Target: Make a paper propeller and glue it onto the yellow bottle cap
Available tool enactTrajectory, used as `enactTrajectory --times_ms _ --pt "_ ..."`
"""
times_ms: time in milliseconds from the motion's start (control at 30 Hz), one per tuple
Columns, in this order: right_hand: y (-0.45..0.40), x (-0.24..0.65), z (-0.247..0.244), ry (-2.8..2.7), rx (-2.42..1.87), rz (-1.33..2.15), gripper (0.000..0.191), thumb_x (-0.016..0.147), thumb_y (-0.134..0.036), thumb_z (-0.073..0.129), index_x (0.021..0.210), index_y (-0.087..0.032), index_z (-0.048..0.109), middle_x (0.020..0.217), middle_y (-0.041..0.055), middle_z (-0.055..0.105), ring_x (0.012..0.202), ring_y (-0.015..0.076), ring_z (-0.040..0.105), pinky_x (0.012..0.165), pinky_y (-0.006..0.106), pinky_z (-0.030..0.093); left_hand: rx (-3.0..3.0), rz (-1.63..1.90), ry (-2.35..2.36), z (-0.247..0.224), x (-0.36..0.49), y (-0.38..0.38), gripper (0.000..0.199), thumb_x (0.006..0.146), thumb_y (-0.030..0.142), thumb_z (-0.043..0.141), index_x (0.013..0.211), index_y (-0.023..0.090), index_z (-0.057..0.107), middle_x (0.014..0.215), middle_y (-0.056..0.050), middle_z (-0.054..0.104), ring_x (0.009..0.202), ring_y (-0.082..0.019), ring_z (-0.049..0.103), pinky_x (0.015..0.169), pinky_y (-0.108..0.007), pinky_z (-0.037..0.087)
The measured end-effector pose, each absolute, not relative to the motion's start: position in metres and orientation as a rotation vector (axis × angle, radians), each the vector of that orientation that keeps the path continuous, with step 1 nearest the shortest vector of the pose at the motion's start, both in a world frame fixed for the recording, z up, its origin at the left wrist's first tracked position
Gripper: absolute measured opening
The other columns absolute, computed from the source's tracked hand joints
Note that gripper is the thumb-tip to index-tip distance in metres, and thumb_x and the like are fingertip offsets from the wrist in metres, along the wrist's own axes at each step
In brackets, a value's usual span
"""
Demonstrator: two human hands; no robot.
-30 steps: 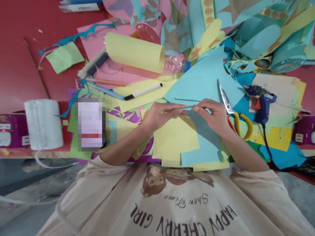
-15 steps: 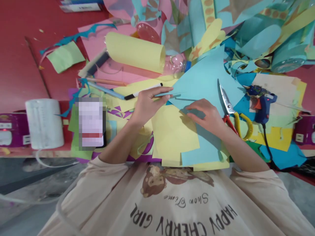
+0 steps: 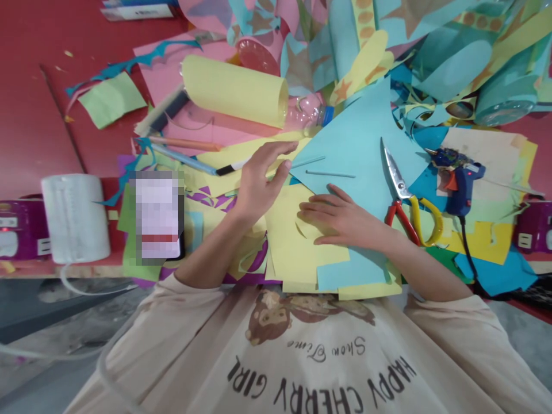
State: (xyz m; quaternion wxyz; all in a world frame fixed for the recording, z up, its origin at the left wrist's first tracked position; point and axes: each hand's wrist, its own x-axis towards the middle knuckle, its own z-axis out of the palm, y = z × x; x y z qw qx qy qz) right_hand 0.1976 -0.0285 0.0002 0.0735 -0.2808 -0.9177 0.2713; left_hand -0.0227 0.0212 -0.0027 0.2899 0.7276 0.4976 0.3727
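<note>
My right hand lies with fingers spread over a yellow sheet of paper. Under its fingertips shows the curved edge of another yellow piece, mostly hidden by the hand. Left of it hovers my left hand, thumb and fingers apart and nothing between them. A large light blue sheet stretches out past both hands. On this sheet rest two thin blue paper strips, one just beyond the right fingers, the other near the left fingertips. A black-and-white marker is partly behind my left hand.
To the right lie scissors with red and yellow handles and a blue glue gun. A phone lies at left, beside a white box-shaped device. A bottle in a yellow paper tube and paper-covered crafts fill the back.
My left hand has let go of a thin blue strip, which now rests on the blue sheet. My right hand has moved nearer and left, from beside the other strip onto the yellow paper.
</note>
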Motion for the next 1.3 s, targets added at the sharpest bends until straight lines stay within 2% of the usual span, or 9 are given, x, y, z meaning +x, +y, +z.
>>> enactTrajectory --times_ms 167,300,400,533,667,867,967,1133,1300 --pt "-0.027 0.195 -0.001 -2.607 -0.781 0.851 0.030 0.096 -0.032 0.051 0.119 -0.020 0.065 0.117 0.0086 0.072 0.114 0.0243 0.061 0.110 0.051 0.038 1.940 1.020 1.298 0.000 -0.020 0.021 0.035 0.095 0.045 0.046 0.112 0.022 0.067 0.108 -0.006 0.071 0.101 -0.016 0.065 0.094 -0.029 0.049" --pt "-0.026 0.196 0.005 -2.286 -0.679 1.073 0.025 0.095 -0.038 0.053 0.108 -0.023 0.067 0.104 0.0056 0.076 0.100 0.0188 0.068 0.094 0.039 0.051 1.931 1.037 1.270 0.003 -0.020 0.020 0.038 0.094 0.050 0.047 0.104 0.021 0.070 0.093 -0.006 0.070 0.083 -0.014 0.063 0.079 -0.027 0.051" --pt "-0.026 0.201 0.009 -2.077 -0.688 1.040 0.026 0.092 -0.038 0.058 0.114 -0.026 0.065 0.107 0.0050 0.075 0.102 0.0174 0.067 0.089 0.035 0.054 1.848 0.958 1.119 0.004 -0.022 0.017 0.047 0.093 0.056 0.045 0.099 0.019 0.071 0.085 -0.007 0.070 0.073 -0.013 0.062 0.071 -0.026 0.050" --pt "-0.027 0.206 0.004 -2.107 -0.724 0.564 0.034 0.098 -0.043 0.044 0.125 -0.032 0.060 0.120 0.0061 0.068 0.110 0.0211 0.064 0.091 0.040 0.052 1.611 0.833 0.963 0.003 -0.023 0.009 0.061 0.087 0.067 0.044 0.113 0.017 0.066 0.076 -0.005 0.069 0.065 -0.013 0.063 0.064 -0.026 0.050" --pt "-0.028 0.204 -0.003 -2.176 -0.810 0.367 0.039 0.097 -0.041 0.046 0.133 -0.031 0.053 0.132 0.0099 0.059 0.124 0.0271 0.055 0.100 0.047 0.046 1.468 0.815 1.018 0.001 -0.017 0.009 0.050 0.082 0.057 0.062 0.118 0.022 0.064 0.079 -0.001 0.068 0.068 -0.012 0.062 0.064 -0.024 0.050" --pt "-0.026 0.205 0.002 -2.178 -0.735 0.632 0.040 0.090 -0.041 0.060 0.126 -0.025 0.055 0.119 0.0110 0.065 0.112 0.0234 0.062 0.091 0.040 0.053 1.435 0.893 1.136 -0.001 -0.014 0.018 0.030 0.076 0.033 0.067 0.103 0.019 0.066 0.111 -0.006 0.068 0.088 -0.014 0.064 0.071 -0.024 0.052" --pt "-0.025 0.207 0.006 -1.957 -0.969 0.682 0.019 0.091 -0.027 0.058 0.109 -0.023 0.060 0.102 0.0072 0.067 0.094 0.0179 0.065 0.078 0.033 0.054 1.413 0.821 1.103 0.000 -0.015 0.017 0.027 0.075 0.030 0.067 0.099 0.018 0.065 0.098 -0.004 0.069 0.078 -0.011 0.063 0.063 -0.021 0.049" --pt "-0.021 0.205 0.007 -1.677 -1.267 1.186 0.021 0.083 -0.034 0.067 0.095 -0.020 0.058 0.075 -0.0015 0.061 0.064 0.0110 0.056 0.056 0.025 0.043 1.412 0.701 1.112 0.006 -0.011 0.010 0.030 0.073 0.032 0.072 0.098 0.017 0.066 0.084 -0.001 0.068 0.068 -0.009 0.060 0.059 -0.019 0.045" --pt "-0.018 0.203 0.008 -1.459 -1.284 1.369 0.014 0.081 -0.027 0.065 0.081 -0.021 0.053 0.063 -0.0055 0.052 0.055 0.0080 0.048 0.051 0.022 0.037 1.210 0.653 1.031 0.013 -0.007 0.006 0.036 0.074 0.042 0.071 0.102 0.019 0.067 0.081 0.000 0.068 0.068 -0.011 0.063 0.059 -0.021 0.047"
